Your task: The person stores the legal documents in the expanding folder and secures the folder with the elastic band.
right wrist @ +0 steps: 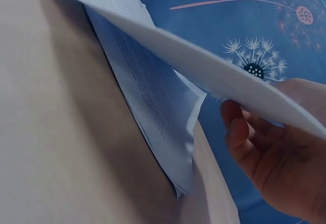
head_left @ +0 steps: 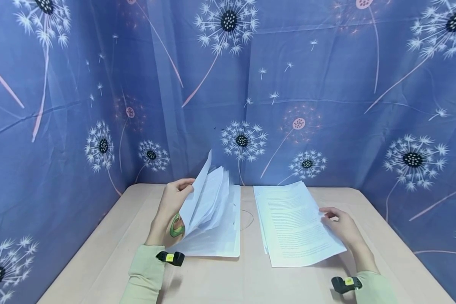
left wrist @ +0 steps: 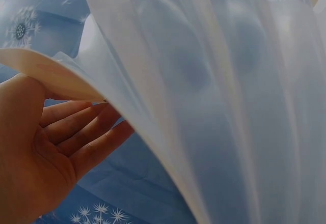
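My left hand (head_left: 171,202) grips the raised left cover of a folder (head_left: 233,236) between thumb and fingers. The cover carries a green and orange picture (head_left: 177,226). Several clear plastic sleeves (left wrist: 188,81) fan upright from the folder's spine. At the right, my right hand (head_left: 342,228) pinches the right edge of a printed sheet (head_left: 298,223), lifting that side off the table. In the right wrist view, more printed paper (right wrist: 147,91) lies beneath the lifted sheet. The right thumb is partly hidden behind the paper's edge in the head view.
The folder and papers lie on a pale table (head_left: 285,287). A thin curved line (head_left: 251,219) shows between them. A blue dandelion-print curtain (head_left: 327,84) stands behind the table and at both sides. Each wrist bears a small black camera (head_left: 171,258).
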Action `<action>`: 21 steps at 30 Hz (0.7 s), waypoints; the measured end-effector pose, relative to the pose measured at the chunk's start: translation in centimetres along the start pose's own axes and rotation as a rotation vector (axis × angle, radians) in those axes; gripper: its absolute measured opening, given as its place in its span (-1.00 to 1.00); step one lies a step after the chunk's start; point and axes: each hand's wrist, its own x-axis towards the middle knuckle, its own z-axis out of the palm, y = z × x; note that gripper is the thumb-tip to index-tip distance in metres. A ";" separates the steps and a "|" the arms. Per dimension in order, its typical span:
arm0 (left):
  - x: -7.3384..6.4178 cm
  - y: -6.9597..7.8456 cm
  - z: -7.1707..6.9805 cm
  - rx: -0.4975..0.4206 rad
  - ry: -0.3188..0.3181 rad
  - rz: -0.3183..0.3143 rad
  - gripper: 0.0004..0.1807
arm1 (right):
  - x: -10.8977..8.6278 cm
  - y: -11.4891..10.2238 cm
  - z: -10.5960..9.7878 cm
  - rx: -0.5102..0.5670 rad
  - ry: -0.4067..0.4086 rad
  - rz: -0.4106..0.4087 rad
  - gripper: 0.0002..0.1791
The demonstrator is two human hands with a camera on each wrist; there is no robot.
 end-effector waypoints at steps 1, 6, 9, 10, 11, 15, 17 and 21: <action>0.0 0.0 0.0 -0.004 0.000 0.002 -0.65 | 0.0 -0.1 0.0 0.001 0.005 0.003 -0.62; 0.0 0.0 -0.2 -0.013 -0.001 0.008 -0.65 | 0.2 -0.5 0.0 0.004 0.033 0.015 -0.59; 0.0 0.0 -0.2 -0.011 -0.003 0.009 -0.65 | 0.1 -0.6 -0.1 0.011 0.042 0.025 -0.56; 0.0 0.1 -0.2 -0.012 -0.004 0.010 -0.65 | 0.1 -0.7 -0.1 0.017 0.042 0.028 -0.55; 0.0 0.1 -0.2 -0.012 -0.004 0.009 -0.65 | 0.1 -0.7 -0.1 0.020 0.045 0.030 -0.54; 0.0 0.0 -0.1 -0.015 -0.003 0.011 -0.65 | 0.1 -1.0 -0.1 0.045 0.050 0.032 -0.55; 0.0 0.0 -0.1 -0.017 -0.002 0.013 -0.66 | 0.1 -1.1 -0.1 0.060 0.059 0.028 -0.55; 0.0 -0.1 -0.1 -0.016 -0.004 0.014 -0.65 | 0.1 -1.2 0.0 0.097 0.084 -0.001 -0.56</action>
